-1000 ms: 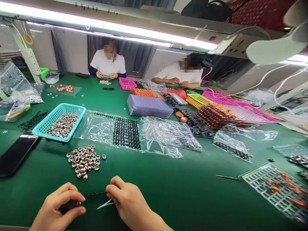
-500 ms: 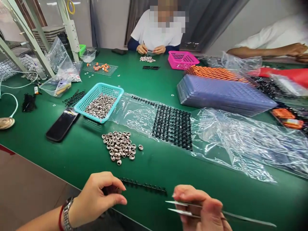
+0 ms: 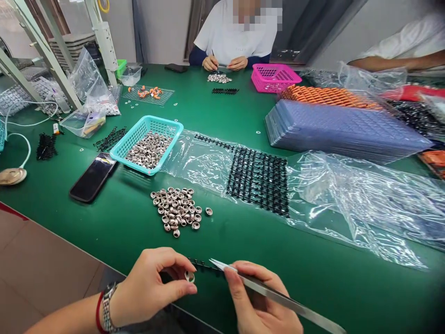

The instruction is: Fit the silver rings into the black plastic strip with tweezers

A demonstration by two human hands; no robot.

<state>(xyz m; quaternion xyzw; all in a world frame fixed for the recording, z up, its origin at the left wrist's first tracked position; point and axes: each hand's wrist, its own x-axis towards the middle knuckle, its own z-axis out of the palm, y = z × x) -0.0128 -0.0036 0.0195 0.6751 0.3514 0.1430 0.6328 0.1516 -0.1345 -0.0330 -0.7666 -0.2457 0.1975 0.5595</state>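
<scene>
Between thumb and index finger, my left hand point(image 3: 163, 278) pinches a small metallic ring point(image 3: 189, 277). My right hand point(image 3: 260, 297) grips metal tweezers point(image 3: 278, 297), their tips close together and pointing left above a black toothed strip point(image 3: 201, 264). Part of that strip is hidden behind my right fingers. Beyond my hands lies a loose pile of metallic rings point(image 3: 177, 208), with a single ring point(image 3: 208, 211) to its right. A turquoise basket point(image 3: 120, 150) behind the pile holds many more rings. Rows of black strips point(image 3: 257, 181) lie on clear plastic film point(image 3: 201, 162).
A phone point(image 3: 92, 178) lies left of the pile. A stack of clear trays point(image 3: 340, 125) and a pink basket point(image 3: 264, 83) are at the back right. Across the green table point(image 3: 104, 232), a person point(image 3: 239, 37) works with small parts; another person's arm point(image 3: 392, 62) shows at far right.
My right hand has moved left with the tweezers, whose tips have come together over the strip. My left hand has shifted slightly right, and the ring in it now shows. The whole view has shifted slightly.
</scene>
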